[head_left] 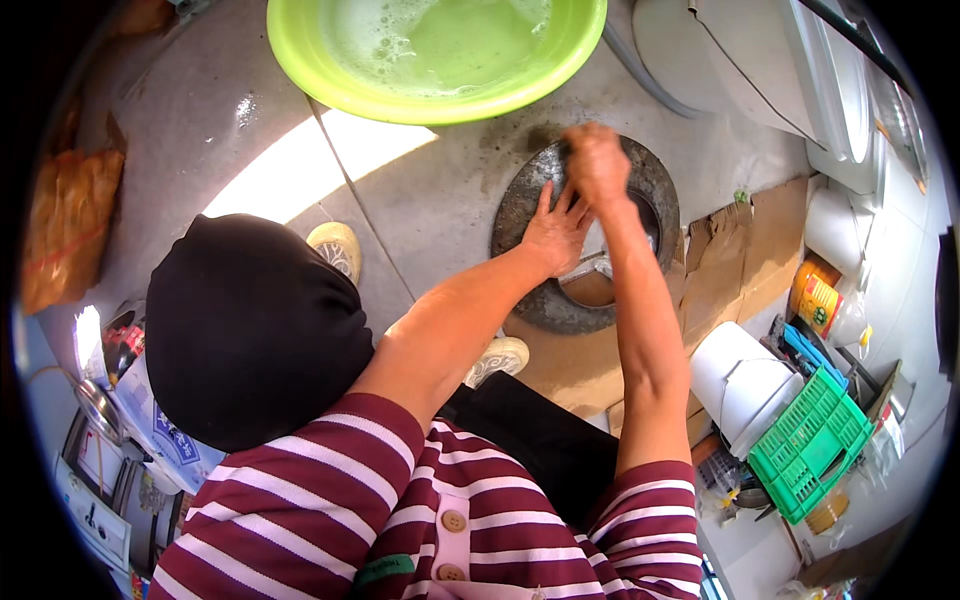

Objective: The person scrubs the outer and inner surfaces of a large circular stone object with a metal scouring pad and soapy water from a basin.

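A dark grey, worn round ring plate (pixel 643 178) with a hole in its middle lies on the floor and a piece of cardboard. Over the inner edge of its hole, my left hand (pixel 556 236) rests with fingers spread, seemingly pressing on the plate. My right hand (pixel 598 170) is closed in a fist above the plate's far side, just beyond the left fingertips. Something dark shows at the fist's left side; its kind is hidden and slightly blurred. Through the hole, a pale strip and brown cardboard are visible.
A lime-green basin (pixel 420 108) of sudsy water stands just beyond the plate. Flattened cardboard (pixel 745 250) runs along the right. Farther right are a white bucket (pixel 735 385), a green plastic crate (pixel 815 440) and a large white tub (pixel 740 70). A brown bag (pixel 70 230) sits far left.
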A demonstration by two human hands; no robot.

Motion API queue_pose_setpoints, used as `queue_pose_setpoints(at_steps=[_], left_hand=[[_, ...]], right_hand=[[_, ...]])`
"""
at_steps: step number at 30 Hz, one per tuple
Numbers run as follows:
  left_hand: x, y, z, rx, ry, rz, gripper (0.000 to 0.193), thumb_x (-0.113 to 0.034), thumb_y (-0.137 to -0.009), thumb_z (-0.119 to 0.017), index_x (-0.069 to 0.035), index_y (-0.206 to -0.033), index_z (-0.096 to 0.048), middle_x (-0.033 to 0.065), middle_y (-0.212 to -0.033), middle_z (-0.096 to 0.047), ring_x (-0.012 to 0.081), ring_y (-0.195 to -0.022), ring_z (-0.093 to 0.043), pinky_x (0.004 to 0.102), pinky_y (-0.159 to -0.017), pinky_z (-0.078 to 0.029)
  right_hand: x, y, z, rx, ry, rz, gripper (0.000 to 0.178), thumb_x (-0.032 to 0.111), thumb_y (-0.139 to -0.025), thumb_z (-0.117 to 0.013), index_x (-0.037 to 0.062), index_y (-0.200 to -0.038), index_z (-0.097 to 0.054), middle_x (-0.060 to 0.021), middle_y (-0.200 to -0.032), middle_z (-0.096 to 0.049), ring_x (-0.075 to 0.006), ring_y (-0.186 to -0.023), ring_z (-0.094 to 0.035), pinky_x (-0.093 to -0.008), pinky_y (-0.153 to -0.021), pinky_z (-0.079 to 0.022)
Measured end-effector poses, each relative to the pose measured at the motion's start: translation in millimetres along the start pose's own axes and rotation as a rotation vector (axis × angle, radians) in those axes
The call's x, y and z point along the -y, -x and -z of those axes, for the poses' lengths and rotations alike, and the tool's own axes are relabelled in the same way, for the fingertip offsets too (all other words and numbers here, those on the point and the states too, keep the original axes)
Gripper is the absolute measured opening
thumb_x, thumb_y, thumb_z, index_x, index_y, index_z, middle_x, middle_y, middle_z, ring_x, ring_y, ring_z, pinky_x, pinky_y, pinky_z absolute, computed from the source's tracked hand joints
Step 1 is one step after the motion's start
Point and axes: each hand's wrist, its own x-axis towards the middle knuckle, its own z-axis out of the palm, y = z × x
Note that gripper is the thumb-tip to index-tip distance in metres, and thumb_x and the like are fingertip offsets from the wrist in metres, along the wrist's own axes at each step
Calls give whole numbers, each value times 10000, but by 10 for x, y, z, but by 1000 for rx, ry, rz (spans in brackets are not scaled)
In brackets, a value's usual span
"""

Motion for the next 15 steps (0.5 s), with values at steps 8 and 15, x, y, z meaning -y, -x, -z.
queue_pose_setpoints(at_steps=[8,15], left_hand=[[-19,31,-12,-110,82,15,749,-149,-873,-451,-70,-1544,-129,84,-1619,-48,331,-1491,13,568,-1170,24],[10,6,-106,-191,-19,7,744,-326,-945,-504,-35,-1530,-148,134,-1607,-59,362,-1482,12,585,-1163,9]], right_hand=[[-222,-120,91,93,-44,-169,311,1,-797,-581,178,-1020,-705,-115,-1055,-653,-287,-1052,-605,-422,-814,-560],[-443,-129,120,115,-138,-192,281,35,-775,-590,162,-999,-703,-108,-1061,-648,-328,-1029,-601,-444,-853,-526]])
